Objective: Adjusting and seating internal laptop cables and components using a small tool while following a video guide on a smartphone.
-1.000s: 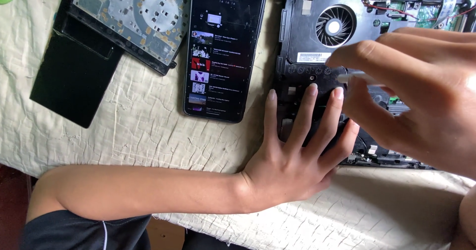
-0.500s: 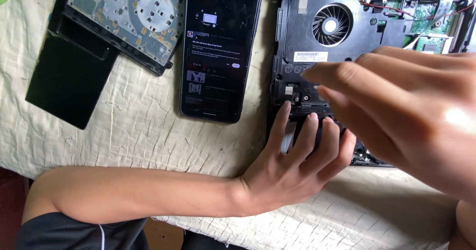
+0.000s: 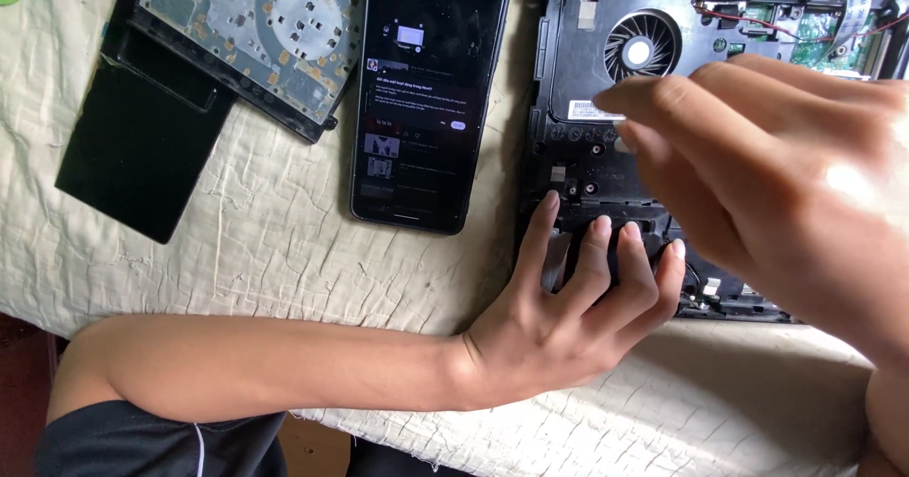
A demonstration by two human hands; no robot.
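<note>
An opened black laptop base (image 3: 578, 155) lies on a cream cloth, its round cooling fan (image 3: 642, 51) exposed. My left hand (image 3: 568, 316) rests on the base's near left corner, fingers spread and pressing down on the black plastic. Above the base hovers my right hand (image 3: 786, 184). Its thumb and forefinger are pinched close together, just below the fan by a white label. Whether anything small sits between those fingertips is not visible. The right hand hides much of the base's middle and right side.
A black phone (image 3: 426, 89) with a lit dark screen lies left of the laptop. Further left sit a metal-topped optical drive (image 3: 246, 32) and a flat black panel (image 3: 133, 155). A green circuit board (image 3: 814, 23) and red wire (image 3: 748, 23) show at the laptop's far edge. The cloth's near edge (image 3: 284, 382) drops off.
My right hand has moved left and away from me, from over my left fingers to the area under the fan. The phone's screen content changed. My left hand stays on the corner.
</note>
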